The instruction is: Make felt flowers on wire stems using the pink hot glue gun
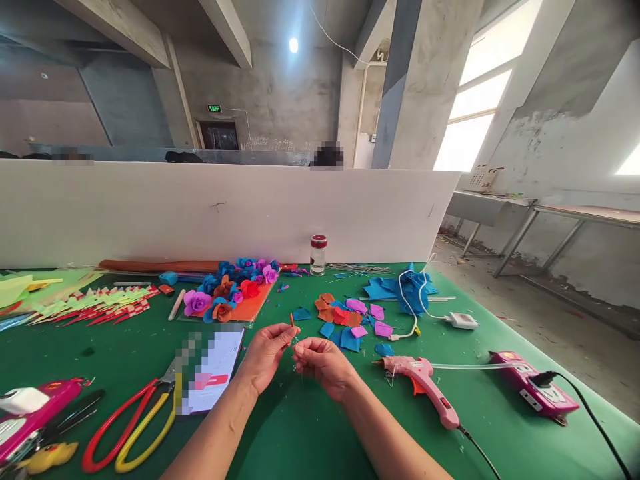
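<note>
My left hand (271, 349) is closed in a pinch on a small orange-brown strip (293, 321), whose tip sticks up above the fingers. Close beside it, my right hand (320, 360) also has its fingers pinched together; whatever lies between them is too small to make out. Just beyond both hands are loose petal-shaped pieces: brown (327, 308), purple (383, 329) and blue (350, 340). To the right, a pink hot glue gun (415, 375) lies on its side with a clear glue stick (470, 366) in its back.
Finished-looking paper flowers (245, 283) sit on an orange sheet at the back left. Red-and-yellow-handled scissors (145, 420) and a phone (220, 373) lie left. A lidded glass jar (318, 255) stands by the white partition (225, 213). Pink power strips (535, 387) lie at both sides.
</note>
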### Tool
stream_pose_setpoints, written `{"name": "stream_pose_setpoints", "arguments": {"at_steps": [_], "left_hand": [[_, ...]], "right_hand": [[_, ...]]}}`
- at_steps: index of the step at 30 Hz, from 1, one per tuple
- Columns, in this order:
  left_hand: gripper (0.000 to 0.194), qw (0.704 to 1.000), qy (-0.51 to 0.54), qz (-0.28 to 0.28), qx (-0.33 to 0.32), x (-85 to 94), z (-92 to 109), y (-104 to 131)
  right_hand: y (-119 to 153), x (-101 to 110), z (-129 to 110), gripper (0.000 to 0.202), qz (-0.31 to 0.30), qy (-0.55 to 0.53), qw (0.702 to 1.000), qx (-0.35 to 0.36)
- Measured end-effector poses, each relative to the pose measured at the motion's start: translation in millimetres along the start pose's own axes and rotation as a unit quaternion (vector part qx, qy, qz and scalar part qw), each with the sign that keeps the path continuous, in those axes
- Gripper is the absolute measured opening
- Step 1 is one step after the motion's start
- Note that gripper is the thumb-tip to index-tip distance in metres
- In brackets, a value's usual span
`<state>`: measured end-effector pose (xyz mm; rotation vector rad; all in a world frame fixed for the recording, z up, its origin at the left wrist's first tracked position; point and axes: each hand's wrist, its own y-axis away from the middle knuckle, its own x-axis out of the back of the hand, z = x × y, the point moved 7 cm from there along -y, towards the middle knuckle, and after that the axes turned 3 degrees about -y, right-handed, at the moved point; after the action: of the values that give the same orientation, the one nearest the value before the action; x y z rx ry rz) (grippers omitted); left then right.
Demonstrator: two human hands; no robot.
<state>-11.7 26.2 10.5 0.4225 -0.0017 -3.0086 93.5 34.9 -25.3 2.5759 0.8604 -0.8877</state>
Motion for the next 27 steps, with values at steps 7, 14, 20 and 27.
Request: {"name": "stream_pose_setpoints", "arguments": {"at_steps": [7, 14, 20, 27], "left_hand": [[0.042, 0.995, 0.066, -0.064, 0.03, -5.1, -11.1, 0.6], [0.036, 0.999, 0.03, -0.02, 0.008, 5.6, -5.8, -5.5], [0.024, 0.999, 0.018, -0.034, 0.018, -2.6, -4.2, -2.0], [0.024, 0.999, 0.023, -0.029, 0.024, -3.4, -5.8, 0.4]], "right_hand": [[1.8, -4.0, 0.7, 0.03, -0.037, -0.039, 0.998, -0.012], [1.0, 1.2, 0.5, 0.034, -0.014, -0.063, 0.998, -0.021], [0.7, 0.9, 3.4, 0.033, -0.022, -0.06, 0.997, -0.031], [1.8, -0.5, 4.6, 0.032, -0.026, -0.058, 0.997, -0.043]]}}
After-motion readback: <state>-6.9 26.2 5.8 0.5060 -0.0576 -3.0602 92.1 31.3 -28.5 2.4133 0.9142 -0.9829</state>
